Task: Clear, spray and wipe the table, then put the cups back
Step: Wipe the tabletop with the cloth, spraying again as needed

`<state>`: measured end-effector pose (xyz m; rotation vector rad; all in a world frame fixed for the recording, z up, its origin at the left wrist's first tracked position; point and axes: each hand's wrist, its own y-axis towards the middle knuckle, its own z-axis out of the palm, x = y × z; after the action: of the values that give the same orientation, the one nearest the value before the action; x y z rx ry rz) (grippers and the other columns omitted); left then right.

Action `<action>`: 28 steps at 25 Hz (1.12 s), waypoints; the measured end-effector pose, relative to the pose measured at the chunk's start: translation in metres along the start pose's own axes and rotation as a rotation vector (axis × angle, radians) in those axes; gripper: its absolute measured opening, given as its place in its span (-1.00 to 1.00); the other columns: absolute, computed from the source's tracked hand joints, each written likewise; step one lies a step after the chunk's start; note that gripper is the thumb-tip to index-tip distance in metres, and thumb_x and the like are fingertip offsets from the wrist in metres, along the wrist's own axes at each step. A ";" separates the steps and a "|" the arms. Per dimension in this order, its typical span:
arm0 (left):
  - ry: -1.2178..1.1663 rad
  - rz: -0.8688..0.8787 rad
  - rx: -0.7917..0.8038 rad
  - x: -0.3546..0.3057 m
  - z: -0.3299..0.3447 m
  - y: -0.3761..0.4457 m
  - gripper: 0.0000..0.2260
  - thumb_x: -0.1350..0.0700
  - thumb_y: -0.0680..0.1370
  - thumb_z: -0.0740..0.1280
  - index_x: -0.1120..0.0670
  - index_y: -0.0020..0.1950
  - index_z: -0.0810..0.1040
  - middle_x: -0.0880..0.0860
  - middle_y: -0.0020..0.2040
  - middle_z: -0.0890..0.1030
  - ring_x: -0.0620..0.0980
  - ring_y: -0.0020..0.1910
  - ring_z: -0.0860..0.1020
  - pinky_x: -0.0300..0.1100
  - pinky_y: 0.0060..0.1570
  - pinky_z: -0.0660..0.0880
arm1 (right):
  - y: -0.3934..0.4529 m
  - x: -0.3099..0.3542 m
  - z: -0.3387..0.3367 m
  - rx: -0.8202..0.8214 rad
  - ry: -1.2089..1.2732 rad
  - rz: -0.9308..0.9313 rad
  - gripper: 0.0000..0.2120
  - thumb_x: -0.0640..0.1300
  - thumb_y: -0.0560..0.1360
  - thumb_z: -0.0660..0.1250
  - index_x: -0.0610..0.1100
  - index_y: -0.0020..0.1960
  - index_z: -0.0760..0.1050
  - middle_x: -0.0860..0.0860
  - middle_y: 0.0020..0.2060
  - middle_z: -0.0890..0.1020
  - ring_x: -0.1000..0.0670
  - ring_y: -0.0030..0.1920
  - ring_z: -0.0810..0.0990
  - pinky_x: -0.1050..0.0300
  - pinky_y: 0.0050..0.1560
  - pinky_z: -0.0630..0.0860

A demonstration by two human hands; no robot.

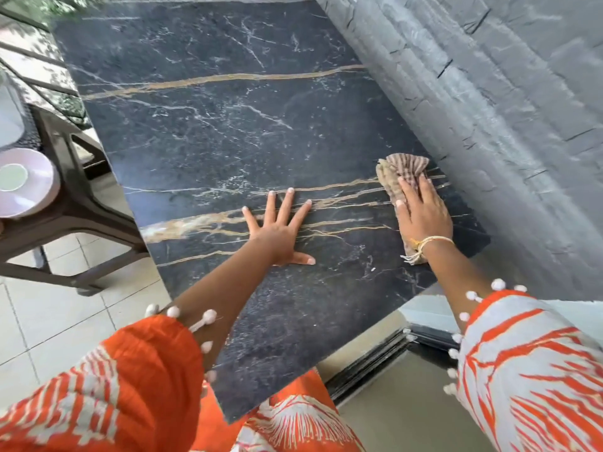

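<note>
The black marble table with gold and white veins fills the middle of the view, with nothing standing on it. My left hand lies flat on the top near the front, fingers spread and holding nothing. My right hand presses a crumpled beige striped cloth onto the table's right side, close to the wall. A pink cup on a pink saucer sits off the table at the far left.
A dark brown plastic stool or chair stands left of the table and carries the saucer. A grey stone wall runs along the table's right edge. Pale floor tiles lie at the lower left.
</note>
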<state>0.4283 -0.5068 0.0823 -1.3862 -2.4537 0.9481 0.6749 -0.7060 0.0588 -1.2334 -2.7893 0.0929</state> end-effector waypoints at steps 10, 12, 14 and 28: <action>0.056 -0.102 0.098 -0.011 -0.009 -0.002 0.10 -0.53 0.27 0.24 -0.22 0.45 -0.50 -0.02 0.48 -0.53 0.20 0.49 -0.43 0.56 0.29 -0.16 | -0.059 0.044 0.008 -0.057 0.229 0.493 -0.47 0.10 0.57 0.05 0.04 0.53 0.19 -0.20 0.54 0.09 -0.21 0.53 0.07 -0.13 0.50 0.05; 0.052 -0.101 0.082 -0.010 -0.009 -0.003 0.09 -0.53 0.27 0.22 -0.23 0.45 -0.50 -0.02 0.48 -0.53 0.19 0.50 -0.43 0.55 0.29 -0.16 | -0.090 0.074 0.009 -0.023 0.191 0.283 -0.47 0.12 0.57 0.04 0.09 0.53 0.16 -0.17 0.55 0.08 -0.19 0.54 0.05 -0.12 0.51 0.05; 0.042 -0.090 0.065 -0.010 -0.007 -0.005 0.07 -0.53 0.28 0.20 -0.22 0.46 -0.48 -0.02 0.49 -0.51 0.19 0.50 -0.41 0.55 0.30 -0.16 | -0.126 0.099 0.016 0.011 0.154 0.055 -0.48 0.12 0.56 0.06 0.13 0.51 0.18 -0.15 0.54 0.12 -0.17 0.54 0.07 -0.12 0.51 0.08; 0.038 -0.057 -0.015 -0.007 0.003 0.001 0.08 -0.56 0.21 0.15 -0.24 0.48 -0.43 -0.01 0.53 -0.45 0.19 0.52 -0.37 0.54 0.30 -0.17 | -0.048 -0.073 0.007 -0.086 0.147 0.329 -0.48 0.15 0.52 0.06 0.10 0.47 0.28 -0.18 0.51 0.23 -0.23 0.48 0.21 -0.17 0.44 0.22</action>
<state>0.4314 -0.5132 0.0806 -1.3184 -2.4641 0.8845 0.6880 -0.7921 0.0521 -1.6383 -2.4678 -0.0930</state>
